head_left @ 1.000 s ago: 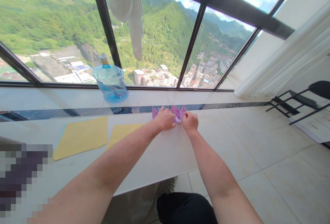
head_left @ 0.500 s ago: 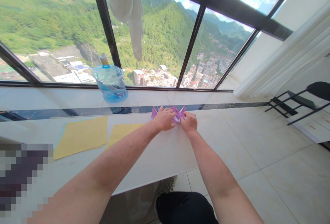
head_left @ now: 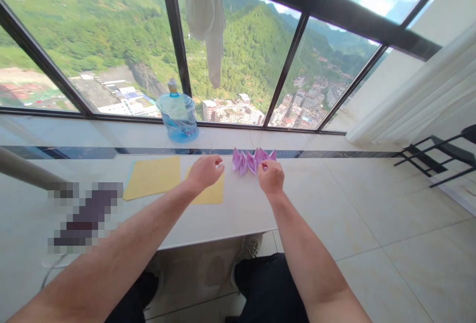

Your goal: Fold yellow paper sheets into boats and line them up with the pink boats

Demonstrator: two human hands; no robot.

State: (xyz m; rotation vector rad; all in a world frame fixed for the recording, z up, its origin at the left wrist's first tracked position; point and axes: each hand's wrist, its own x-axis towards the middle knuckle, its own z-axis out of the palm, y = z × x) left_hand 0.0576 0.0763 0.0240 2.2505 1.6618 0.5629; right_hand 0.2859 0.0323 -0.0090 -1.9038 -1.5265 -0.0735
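Observation:
Several folded purple paper pieces stand in a row near the far edge of the white table. My right hand is curled closed in front of the row's right end, its fingertips overlapping the purple paper in view. Whether it grips a piece is hidden. To the left, apart from the row, my left hand hovers with bent fingers over a yellow paper sheet; nothing shows in it. A stack of yellow paper, with a light blue edge showing, lies farther left.
A blue water jug stands on the ledge by the window. A pixelated dark patch covers something at the table's left. White cloth hangs before the glass. A black chair is at far right.
My left hand has come off the purple folded paper and moved left over the yellow sheet, uncovering the row. My right hand stays by the row's right end. The view has shifted slightly.

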